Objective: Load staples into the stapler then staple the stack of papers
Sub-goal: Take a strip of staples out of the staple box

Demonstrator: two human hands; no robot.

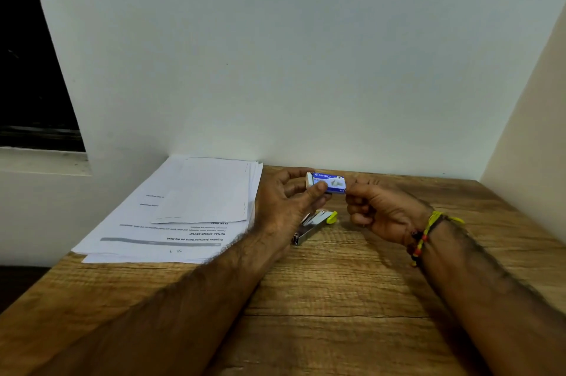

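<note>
A small blue staple box (pixel 330 182) is held in the air above the wooden desk (pixel 337 299), with its white inner tray showing at its left end. My left hand (pixel 284 205) pinches that left end between thumb and fingers. My right hand (pixel 379 210) pinches the box's right end, its other fingers curled. Below the hands a silver stapler (pixel 312 227) with a yellow-green end lies on the desk, partly hidden by my left hand. The stack of papers (pixel 190 210) lies at the desk's left, against the wall.
A white wall runs along the desk's far edge and a cream side wall stands at the right. A dark window and its sill are at the left. The papers overhang the desk's left edge slightly. Beaded bracelets circle my right wrist.
</note>
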